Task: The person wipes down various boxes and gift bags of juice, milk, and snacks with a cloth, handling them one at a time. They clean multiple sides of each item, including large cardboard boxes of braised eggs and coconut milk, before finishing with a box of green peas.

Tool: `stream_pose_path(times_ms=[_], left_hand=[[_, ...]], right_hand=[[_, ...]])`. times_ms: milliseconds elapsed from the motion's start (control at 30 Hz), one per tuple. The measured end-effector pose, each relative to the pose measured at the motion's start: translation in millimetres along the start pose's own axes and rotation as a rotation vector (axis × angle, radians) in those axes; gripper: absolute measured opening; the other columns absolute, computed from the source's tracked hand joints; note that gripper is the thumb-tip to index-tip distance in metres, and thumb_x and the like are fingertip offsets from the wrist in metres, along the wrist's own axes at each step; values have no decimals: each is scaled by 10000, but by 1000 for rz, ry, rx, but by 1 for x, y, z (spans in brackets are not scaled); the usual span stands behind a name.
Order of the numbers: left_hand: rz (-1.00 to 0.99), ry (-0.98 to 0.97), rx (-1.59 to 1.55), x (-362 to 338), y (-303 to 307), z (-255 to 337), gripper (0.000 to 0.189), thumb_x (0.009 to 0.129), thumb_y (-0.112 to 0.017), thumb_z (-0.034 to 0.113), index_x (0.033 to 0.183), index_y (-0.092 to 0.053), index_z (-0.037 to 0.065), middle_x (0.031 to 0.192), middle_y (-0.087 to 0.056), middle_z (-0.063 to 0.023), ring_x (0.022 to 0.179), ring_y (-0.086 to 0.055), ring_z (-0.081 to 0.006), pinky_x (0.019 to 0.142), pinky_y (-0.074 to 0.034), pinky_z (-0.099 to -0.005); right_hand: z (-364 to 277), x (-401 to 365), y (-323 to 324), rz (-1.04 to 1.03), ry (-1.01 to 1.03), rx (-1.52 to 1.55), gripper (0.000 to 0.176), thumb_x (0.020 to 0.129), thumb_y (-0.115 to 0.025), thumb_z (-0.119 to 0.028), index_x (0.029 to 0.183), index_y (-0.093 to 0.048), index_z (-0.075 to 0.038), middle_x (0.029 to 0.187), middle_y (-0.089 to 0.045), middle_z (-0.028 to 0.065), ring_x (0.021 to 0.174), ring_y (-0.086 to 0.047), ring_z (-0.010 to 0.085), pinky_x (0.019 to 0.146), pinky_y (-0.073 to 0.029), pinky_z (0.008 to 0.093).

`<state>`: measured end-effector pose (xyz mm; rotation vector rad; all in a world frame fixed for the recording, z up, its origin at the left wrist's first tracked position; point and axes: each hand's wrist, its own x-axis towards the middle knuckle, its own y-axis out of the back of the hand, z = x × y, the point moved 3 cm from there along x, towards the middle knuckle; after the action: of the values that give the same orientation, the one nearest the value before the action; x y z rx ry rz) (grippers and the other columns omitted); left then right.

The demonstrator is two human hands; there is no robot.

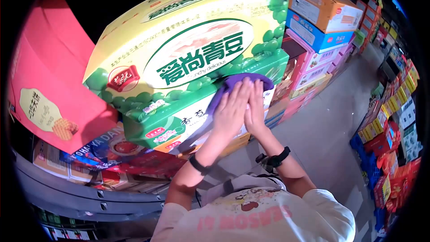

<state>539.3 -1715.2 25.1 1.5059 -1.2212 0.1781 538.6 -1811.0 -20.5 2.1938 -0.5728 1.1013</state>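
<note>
A bunched purple cloth (219,95) lies against the upper front of a green and white carton (201,106). My left hand (232,107) holds this cloth to the carton, its fingers together and stretched over it. Close beside it, touching, my right hand (255,107) is pressed on the cloth too, seen nearly edge-on. The palms and whatever of the cloth is under them are hidden. Directly above the hands is a large yellow and green carton (201,54) with green peas printed on it, resting on the green and white one.
At left stands a pink-red carton (53,76), with a blue carton (105,148) below it. Orange (324,6), blue (320,31) and pink (316,62) boxes are stacked at right. A grey floor aisle (322,121) separates these from colourful packaged goods (394,139) far right.
</note>
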Motion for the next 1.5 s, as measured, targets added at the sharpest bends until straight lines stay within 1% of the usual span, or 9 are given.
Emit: stream_pose_path(times_ms=[200,367,400,433,500,667,867,1067,1500], left_hand=[[88,-144,128,21,-7,23,545,826,-443,227,1359,-378,133,1426,-336,10,1299,-317,-133,1089,-45,-368],[-108,206,-201,-47,5,-19,568,793,-500,193,1348,-397,126,1408,-359,-76,1270,-356,-271,1028,-212,-439],[-438,438,-378,-69,8,-29,561,815,-490,213,1353,-381,97,1412,-340,-121,1296,-306,-326,1050,-155,-492],[-77,303,16,-117,-24,-37,622,832,-492,265,1384,-298,55,1437,-245,-203,1336,-187,-389,1068,-76,-525],[-33,402,-66,-150,-18,-50,661,837,-493,291,1395,-246,35,1442,-182,-237,1342,-120,-414,1063,-42,-543],[72,571,-247,-140,-5,-46,637,830,-496,252,1369,-272,-2,1431,-132,-284,1308,-64,-516,1036,-23,-604],[-62,417,-271,-59,-25,9,564,820,-506,241,1363,-369,171,1420,-297,-138,1269,-284,-420,974,-213,-625],[-72,276,-497,0,-35,65,635,788,-513,145,1389,-307,116,1446,-240,-157,1314,-226,-404,1013,-157,-605],[-131,567,-170,-155,-7,-36,648,839,-456,270,1377,-247,-24,1441,-159,-264,1343,-111,-430,1071,-42,-534]], right_hand=[[14,-2,15,31,-130,64,555,915,-295,-255,1389,-210,21,1452,-131,259,1349,-60,437,1085,-75,484],[-26,-24,-30,-113,84,-31,639,751,-471,-138,1346,-303,25,1397,-257,263,1252,-239,496,1023,-212,534],[-39,-30,-40,-152,158,-45,640,739,-492,-143,1338,-330,12,1392,-294,232,1234,-307,454,992,-273,523],[-52,-34,-48,-157,160,-28,640,739,-492,-143,1338,-330,12,1392,-294,232,1234,-307,454,992,-273,523],[-80,-40,-66,-423,255,30,634,727,-548,-165,1325,-379,-36,1362,-367,171,1208,-375,378,917,-352,486],[-86,-33,-61,-438,334,-3,588,738,-542,-214,1293,-438,-47,1359,-412,97,1155,-451,262,890,-365,414],[-16,-16,-2,-206,126,-42,599,740,-505,-118,1314,-374,-9,1349,-370,214,1246,-340,402,1022,-267,509],[40,-6,54,-187,51,18,617,745,-489,-82,1340,-347,-7,1397,-281,247,1308,-236,419,1069,-202,475],[-78,-65,-74,-497,153,110,641,742,-511,-99,1355,-331,-49,1411,-288,179,1280,-283,404,1027,-243,541]])
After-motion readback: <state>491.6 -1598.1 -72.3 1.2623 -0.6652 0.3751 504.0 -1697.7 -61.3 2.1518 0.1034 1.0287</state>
